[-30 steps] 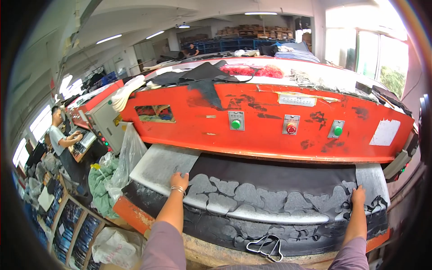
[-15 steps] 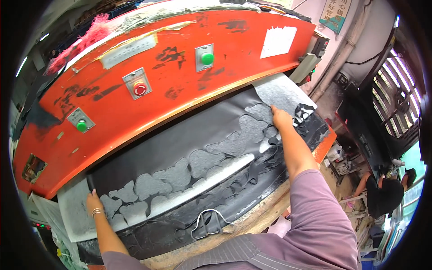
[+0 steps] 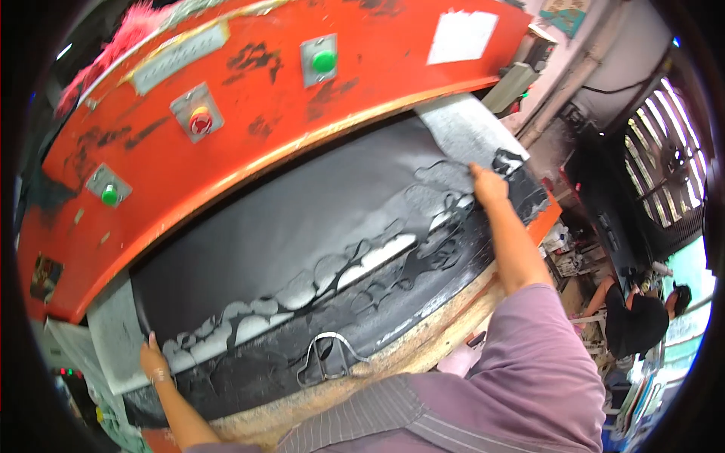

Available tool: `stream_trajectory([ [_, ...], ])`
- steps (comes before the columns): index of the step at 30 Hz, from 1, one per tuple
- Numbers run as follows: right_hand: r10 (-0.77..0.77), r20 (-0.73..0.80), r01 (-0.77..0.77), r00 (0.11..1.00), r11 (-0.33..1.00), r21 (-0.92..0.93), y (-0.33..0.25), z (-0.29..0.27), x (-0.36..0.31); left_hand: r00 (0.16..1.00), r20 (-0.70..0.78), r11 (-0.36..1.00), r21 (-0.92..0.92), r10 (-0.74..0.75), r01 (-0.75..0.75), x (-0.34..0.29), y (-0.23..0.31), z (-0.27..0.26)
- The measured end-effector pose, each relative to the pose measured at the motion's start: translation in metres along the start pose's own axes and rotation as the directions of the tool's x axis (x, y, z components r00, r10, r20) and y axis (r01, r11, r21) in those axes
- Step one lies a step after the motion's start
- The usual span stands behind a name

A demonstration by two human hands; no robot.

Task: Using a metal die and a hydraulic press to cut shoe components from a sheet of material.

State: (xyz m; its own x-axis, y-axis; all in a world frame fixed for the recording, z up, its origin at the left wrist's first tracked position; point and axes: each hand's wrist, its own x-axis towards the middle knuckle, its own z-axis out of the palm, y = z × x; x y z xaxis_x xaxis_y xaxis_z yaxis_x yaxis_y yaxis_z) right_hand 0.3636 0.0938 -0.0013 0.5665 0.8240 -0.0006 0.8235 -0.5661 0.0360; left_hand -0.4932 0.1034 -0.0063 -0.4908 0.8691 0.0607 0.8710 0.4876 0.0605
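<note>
A wide black sheet, leather-like (image 3: 287, 219), lies across a pale cutting board (image 3: 112, 332) under the press. Its near border is a web of cut-out holes with thin strips between them. My left hand (image 3: 153, 361) pinches the sheet's near left corner. At the right end, my right hand (image 3: 491, 186) has its fingers closed on the perforated border. Between my arms, a bent metal cutting die (image 3: 328, 356) rests on the dark front ledge (image 3: 249, 385), close to its wooden edge. Black offcuts (image 3: 393, 283) are strewn along that ledge.
The orange press beam (image 3: 249, 98) spans the far side, with two green buttons and a red knob (image 3: 200, 122). Black-and-white scraps (image 3: 507, 161) lie at the board's right end. Another person in black (image 3: 638, 325) sits at far right.
Both hands have drawn the black sheet nearer me, so its perforated border covers more of the pale board's front strip. My view has also shifted slightly.
</note>
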Motion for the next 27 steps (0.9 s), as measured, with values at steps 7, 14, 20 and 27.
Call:
stream_trajectory([
  [7, -0.364, -0.401, 0.498, 0.841, 0.811, 0.308, -0.058, -0.055, -0.088, 0.895, -0.373, 0.921, -0.197, 0.246, -0.335, -0.070, 0.101, -0.060],
  [14, -0.919, 0.305, 0.731, 0.251, 0.386, 0.563, -0.127, -0.077, -0.262, 0.897, 0.162, 0.912, -0.068, 0.410, -0.405, -0.196, 0.191, -0.021],
  [20, -0.919, 0.250, 0.786, 0.303, 0.390, 0.480, -0.124, -0.059, -0.273, 0.829, 0.501, 0.963, -0.035, 0.249, -0.268, -0.255, 0.114, -0.032],
  [27, -0.907, 0.399, 0.393, 0.137, 0.419, 0.819, -0.113, -0.104, -0.230, 0.403, 0.675, 0.786, -0.545, 0.618, -0.292, -0.240, 0.038, -0.090],
])
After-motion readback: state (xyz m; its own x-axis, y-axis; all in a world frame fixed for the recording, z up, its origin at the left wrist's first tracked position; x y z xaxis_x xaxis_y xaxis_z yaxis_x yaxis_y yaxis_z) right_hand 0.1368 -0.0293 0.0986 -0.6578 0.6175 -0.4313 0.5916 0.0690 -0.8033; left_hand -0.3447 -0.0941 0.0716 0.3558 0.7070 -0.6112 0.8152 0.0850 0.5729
